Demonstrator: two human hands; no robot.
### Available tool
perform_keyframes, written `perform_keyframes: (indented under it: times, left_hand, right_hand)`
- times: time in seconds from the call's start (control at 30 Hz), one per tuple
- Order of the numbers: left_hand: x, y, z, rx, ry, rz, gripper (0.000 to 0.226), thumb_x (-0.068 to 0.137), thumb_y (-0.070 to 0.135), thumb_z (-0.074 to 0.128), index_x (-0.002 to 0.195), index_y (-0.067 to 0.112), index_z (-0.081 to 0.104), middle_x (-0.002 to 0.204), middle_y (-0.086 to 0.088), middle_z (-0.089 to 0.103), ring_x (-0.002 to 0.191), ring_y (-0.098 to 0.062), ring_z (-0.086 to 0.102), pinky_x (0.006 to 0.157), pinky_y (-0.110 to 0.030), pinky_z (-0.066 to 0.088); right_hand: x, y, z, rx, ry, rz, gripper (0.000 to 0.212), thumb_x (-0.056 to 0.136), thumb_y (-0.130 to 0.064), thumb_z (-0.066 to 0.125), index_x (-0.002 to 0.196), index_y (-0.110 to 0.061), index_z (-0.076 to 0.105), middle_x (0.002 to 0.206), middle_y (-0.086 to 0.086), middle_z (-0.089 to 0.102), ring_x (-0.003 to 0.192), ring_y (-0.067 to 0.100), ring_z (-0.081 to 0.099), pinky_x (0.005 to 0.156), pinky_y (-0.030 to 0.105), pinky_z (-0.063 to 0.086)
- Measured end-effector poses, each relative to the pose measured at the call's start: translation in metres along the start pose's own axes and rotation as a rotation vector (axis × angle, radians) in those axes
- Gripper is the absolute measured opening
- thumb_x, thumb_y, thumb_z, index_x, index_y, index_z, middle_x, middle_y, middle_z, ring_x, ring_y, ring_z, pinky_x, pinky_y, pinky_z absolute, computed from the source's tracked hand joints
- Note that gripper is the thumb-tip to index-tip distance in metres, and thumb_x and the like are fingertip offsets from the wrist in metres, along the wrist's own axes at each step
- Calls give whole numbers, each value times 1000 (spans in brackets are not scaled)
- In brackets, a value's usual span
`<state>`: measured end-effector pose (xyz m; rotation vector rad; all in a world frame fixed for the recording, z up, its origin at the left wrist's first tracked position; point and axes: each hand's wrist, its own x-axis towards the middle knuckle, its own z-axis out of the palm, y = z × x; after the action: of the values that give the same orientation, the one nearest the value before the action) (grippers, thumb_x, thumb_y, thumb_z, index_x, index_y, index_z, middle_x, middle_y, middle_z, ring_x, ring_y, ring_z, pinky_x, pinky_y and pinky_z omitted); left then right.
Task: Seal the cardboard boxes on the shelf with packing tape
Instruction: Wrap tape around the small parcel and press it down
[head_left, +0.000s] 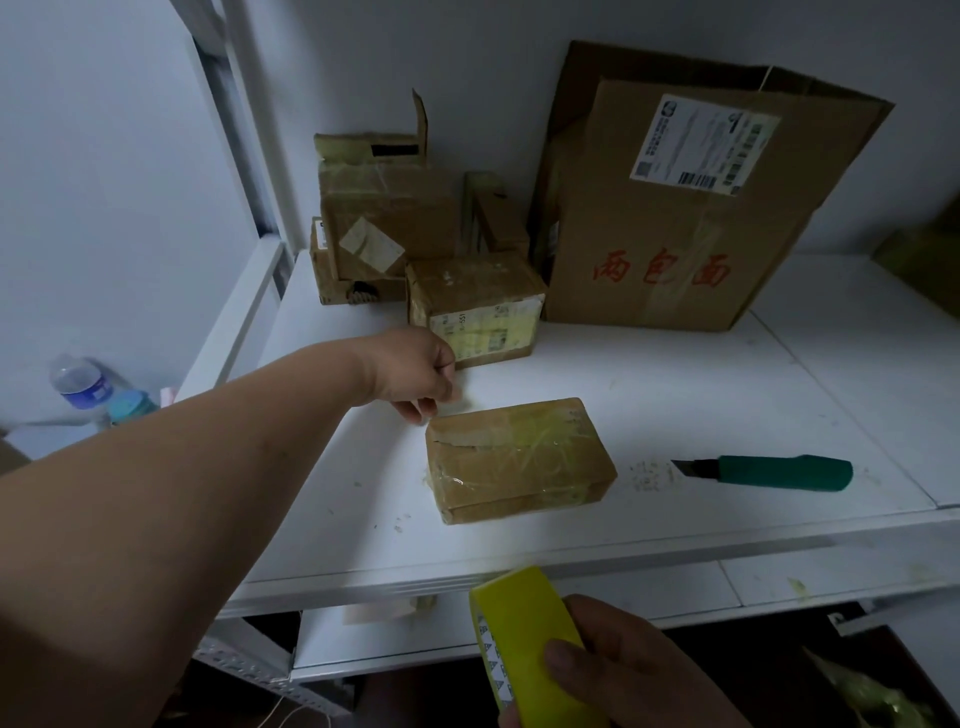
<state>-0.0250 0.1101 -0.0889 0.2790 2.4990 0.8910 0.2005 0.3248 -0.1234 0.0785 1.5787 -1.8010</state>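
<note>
White shelf (675, 405) against a pale wall, small taped box (519, 460) lying near its front edge, left hand (410, 371) just beside the box's far left corner, fingers curled, whether touching unclear, right hand (639, 670) gripping a yellow tape roll (524, 623) below the shelf edge, green utility knife (769, 472) right of the box, stacked cardboard boxes (415, 228) at the back.

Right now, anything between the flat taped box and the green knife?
Head view: only bare white shelf with small tape scraps between flat taped cardboard box and green-handled utility knife.

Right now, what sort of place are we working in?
Probably a small parcel packing or storage room: taped cardboard boxes piled on a white metal shelf, a large carton with a shipping label, and a green utility knife lying ready.
</note>
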Motion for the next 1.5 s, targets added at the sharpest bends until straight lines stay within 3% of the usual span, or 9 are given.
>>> perform_keyframes:
  times: [0.53,0.7,0.87,1.0,1.1,1.2,1.3,1.4,1.5]
  left_hand:
    - [-3,-10,17,-193,-16,-94,5,84,6,72,85,10,73,72,-5,64,59,-11,54,55,-19,48]
    - [-6,-12,21,-325,118,-109,18,79,-4,72,77,13,66,62,-2,56,53,-11,45,43,-16,36]
    - [-6,-9,29,-234,180,-71,15,77,-1,73,72,12,68,65,0,61,63,-11,52,53,-22,42]
    - [-7,-1,25,177,222,8,7,87,14,69,83,15,75,83,2,70,86,-12,62,82,-29,54]
    - [-10,0,24,424,180,19,17,94,24,62,89,16,75,89,0,69,91,-18,62,81,-32,53]
    - [-20,2,21,420,343,78,25,101,24,49,87,14,67,89,-4,66,89,-23,62,75,-32,49]
    - [-39,5,27,298,552,274,24,101,25,49,110,15,69,107,-3,67,94,-21,62,82,-33,51]
    - [-56,3,49,359,424,314,32,101,35,48,124,19,64,120,-1,63,108,-20,60,93,-30,47]
    - [-56,-10,69,253,318,221,28,103,33,46,118,22,65,114,3,64,106,-17,58,83,-25,41]
  right_hand:
    - [12,14,2,0,45,16,97,47,-59,91,119,-3,59,103,26,72,99,37,71,83,38,55]
    - [14,16,3,40,33,16,99,44,-56,93,121,-3,59,104,27,72,98,38,71,83,39,56]
    - [15,16,6,81,35,1,99,40,-52,96,118,-2,61,102,31,70,94,38,71,83,42,57]
    - [17,17,10,130,38,-13,95,38,-45,98,114,1,63,98,34,69,85,37,71,74,40,57]
    - [16,19,14,141,50,-10,89,43,-39,96,113,2,62,96,34,69,83,37,71,72,40,57]
    - [14,21,17,145,60,-17,90,46,-39,95,116,4,60,96,33,69,85,37,71,73,40,56]
    - [14,23,18,165,72,-26,81,47,-35,94,112,3,63,93,33,70,82,36,72,69,39,57]
    - [13,22,18,150,112,-51,49,68,-23,75,109,2,63,90,31,70,79,34,72,66,37,58]
    - [13,25,16,107,158,-52,44,71,-21,66,108,2,62,88,29,72,78,32,73,68,37,59]
